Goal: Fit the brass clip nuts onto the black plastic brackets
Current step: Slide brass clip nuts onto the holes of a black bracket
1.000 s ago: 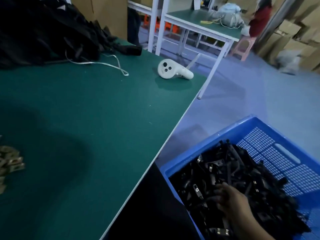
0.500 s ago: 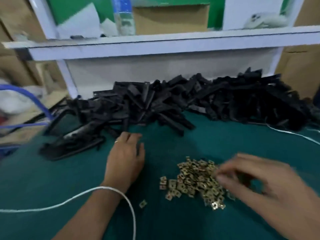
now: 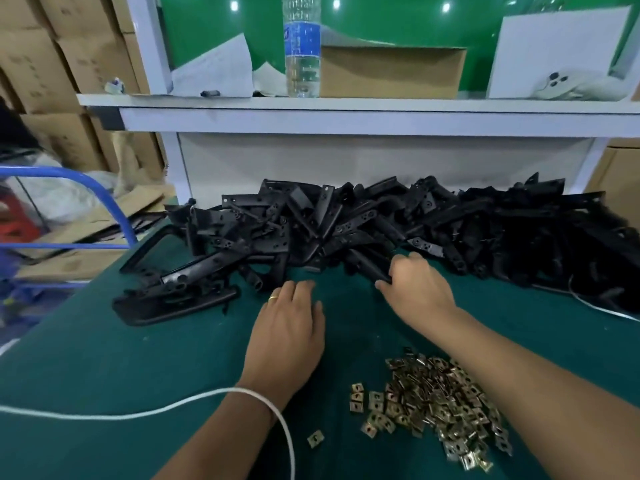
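A long heap of black plastic brackets point(image 3: 398, 223) lies across the back of the green table point(image 3: 104, 368). My right hand point(image 3: 415, 285) reaches into the heap's front edge and grips the end of one black bracket point(image 3: 367, 268). My left hand point(image 3: 289, 330), with a gold ring, rests palm down on the table just in front of the heap, fingers fairly straight. A pile of brass clip nuts point(image 3: 440, 403) lies near the front right, under my right forearm. One stray clip nut point(image 3: 315, 438) sits apart to the left.
A white cord point(image 3: 138, 412) crosses the table and loops over my left wrist. A white shelf point(image 3: 346, 109) behind the heap carries a water bottle point(image 3: 302, 46), a cardboard box point(image 3: 391, 71) and papers. A blue cart frame point(image 3: 86, 188) and cartons stand to the left.
The view swung from the blue crate beside the table back to the table. My right hand left the clip nut pile and moved forward to grip a bracket. My left hand stays put.
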{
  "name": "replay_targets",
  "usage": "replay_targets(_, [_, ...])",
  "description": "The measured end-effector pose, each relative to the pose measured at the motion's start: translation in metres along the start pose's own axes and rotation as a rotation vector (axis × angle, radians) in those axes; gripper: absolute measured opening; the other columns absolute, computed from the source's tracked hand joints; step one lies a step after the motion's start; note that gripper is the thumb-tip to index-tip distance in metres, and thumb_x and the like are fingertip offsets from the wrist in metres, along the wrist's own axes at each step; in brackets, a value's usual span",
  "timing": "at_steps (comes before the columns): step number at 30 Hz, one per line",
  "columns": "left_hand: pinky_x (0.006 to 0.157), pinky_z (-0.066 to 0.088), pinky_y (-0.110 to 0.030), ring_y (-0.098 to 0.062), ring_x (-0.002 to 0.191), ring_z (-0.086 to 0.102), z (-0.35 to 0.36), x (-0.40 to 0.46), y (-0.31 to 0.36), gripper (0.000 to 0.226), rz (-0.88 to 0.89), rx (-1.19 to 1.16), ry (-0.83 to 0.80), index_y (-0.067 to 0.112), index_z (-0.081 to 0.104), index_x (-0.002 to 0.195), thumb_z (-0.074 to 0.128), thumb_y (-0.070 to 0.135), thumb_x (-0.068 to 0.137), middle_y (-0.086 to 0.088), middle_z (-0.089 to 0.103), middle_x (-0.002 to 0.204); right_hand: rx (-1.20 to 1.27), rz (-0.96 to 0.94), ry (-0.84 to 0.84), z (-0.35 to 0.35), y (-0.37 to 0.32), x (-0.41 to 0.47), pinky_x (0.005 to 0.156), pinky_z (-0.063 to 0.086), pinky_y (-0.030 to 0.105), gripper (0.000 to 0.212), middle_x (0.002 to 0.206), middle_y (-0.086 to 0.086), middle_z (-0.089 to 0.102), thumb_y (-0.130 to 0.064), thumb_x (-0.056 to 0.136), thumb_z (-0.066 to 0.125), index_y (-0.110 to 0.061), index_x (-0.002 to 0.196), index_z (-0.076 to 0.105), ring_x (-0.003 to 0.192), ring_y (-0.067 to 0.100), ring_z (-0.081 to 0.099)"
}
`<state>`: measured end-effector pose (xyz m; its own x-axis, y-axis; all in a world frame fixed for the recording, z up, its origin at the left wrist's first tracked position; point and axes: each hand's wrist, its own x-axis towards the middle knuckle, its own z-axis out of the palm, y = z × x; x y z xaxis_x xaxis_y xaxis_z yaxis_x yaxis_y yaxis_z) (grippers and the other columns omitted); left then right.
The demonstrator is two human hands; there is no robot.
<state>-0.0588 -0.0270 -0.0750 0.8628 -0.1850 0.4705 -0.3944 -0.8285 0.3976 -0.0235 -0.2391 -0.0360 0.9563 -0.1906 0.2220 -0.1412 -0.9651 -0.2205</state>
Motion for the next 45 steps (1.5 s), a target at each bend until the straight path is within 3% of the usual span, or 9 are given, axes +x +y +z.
replay_targets(6, [0.091,0.049,-0.031,-0.019,0.116,0.058,-0.001,-0.002,0.001,0.056,-0.016,-0.115,0.068,0.02,0.045,0.147,0.036,0.054,0.104,0.004,0.061,0.125,0.508,0.0,-0.139,0.001,-0.01,-0.029,0.051,0.034,0.032,0.055,0.061,0.01,0.048,-0.045,0.101,0.065,-0.003,0.071,0.048,0.053,0.019,0.046])
replay_targets(11, [0.081,0.045,-0.028,-0.022,0.111,0.061,-0.002,-0.01,0.003,0.099,-0.149,-0.29,0.078,0.027,0.013,0.162,0.033,0.088,0.086,-0.003,0.065,0.124,0.715,-0.287,-0.271,-0.008,-0.034,-0.082,0.046,0.042,0.02,0.022,0.07,0.006,0.067,-0.03,0.098,0.069,-0.013,0.085,0.068,0.05,0.005,0.056])
replay_targets(14, [0.079,0.049,-0.037,-0.022,0.098,0.062,-0.003,-0.01,0.001,0.051,-0.179,-0.457,0.145,0.026,0.044,0.129,0.052,0.064,0.095,0.003,0.063,0.106,0.601,-0.437,-0.322,-0.01,-0.035,-0.098,0.063,0.046,0.022,0.013,0.078,0.001,0.063,-0.028,0.095,0.074,-0.016,0.091,0.072,0.07,0.007,0.059])
replay_targets(17, [0.07,0.052,-0.053,-0.024,0.081,0.062,-0.003,-0.01,0.008,0.005,-0.131,-0.596,0.152,0.025,0.045,0.102,0.048,0.023,0.1,-0.001,0.06,0.094,0.501,-0.517,-0.317,-0.008,-0.03,-0.104,0.076,0.046,0.027,0.014,0.09,-0.004,0.061,-0.031,0.099,0.069,-0.02,0.101,0.077,0.085,0.009,0.059])
replay_targets(23, [0.054,0.041,-0.039,-0.025,0.085,0.046,-0.009,-0.002,-0.007,0.058,0.131,0.067,0.072,0.036,0.024,0.146,0.054,0.02,0.099,0.0,0.041,0.11,0.401,-0.402,-0.283,-0.01,0.008,-0.115,0.087,0.048,0.016,0.01,0.103,-0.02,0.061,-0.04,0.097,0.072,-0.037,0.105,0.079,0.098,-0.003,0.058])
replay_targets(25, [0.06,0.047,-0.041,-0.021,0.092,0.047,-0.005,-0.003,-0.01,0.07,0.119,0.033,-0.057,0.05,0.006,0.152,0.053,0.039,0.101,0.002,0.04,0.111,0.389,-0.401,-0.264,-0.006,0.013,-0.12,0.086,0.048,0.014,0.012,0.105,-0.022,0.059,-0.043,0.097,0.071,-0.041,0.108,0.077,0.1,-0.003,0.058])
replay_targets(29, [0.078,0.05,-0.041,-0.022,0.105,0.051,0.003,-0.003,-0.014,0.059,0.138,-0.092,-0.143,0.055,0.013,0.147,0.039,0.069,0.096,0.007,0.04,0.116,0.366,-0.416,-0.28,-0.003,0.016,-0.118,0.087,0.047,0.012,0.013,0.11,-0.025,0.057,-0.046,0.098,0.069,-0.043,0.109,0.075,0.105,-0.006,0.058])
replay_targets(36, [0.08,0.053,-0.043,-0.023,0.113,0.049,0.007,-0.001,-0.018,0.058,0.189,-0.014,-0.143,0.051,0.017,0.154,0.048,0.046,0.105,0.007,0.034,0.128,0.437,-0.432,-0.253,0.0,0.019,-0.121,0.088,0.049,0.017,0.01,0.11,-0.024,0.058,-0.051,0.093,0.069,-0.044,0.099,0.073,0.106,-0.002,0.058])
replay_targets(45, [0.077,0.051,-0.042,-0.021,0.111,0.045,0.004,-0.002,-0.016,0.061,0.176,0.017,-0.136,0.051,0.015,0.154,0.035,0.048,0.097,0.007,0.044,0.118,0.444,-0.473,-0.19,-0.002,0.016,-0.123,0.088,0.048,0.026,0.007,0.097,-0.02,0.063,-0.036,0.097,0.066,-0.037,0.092,0.062,0.103,0.005,0.058])
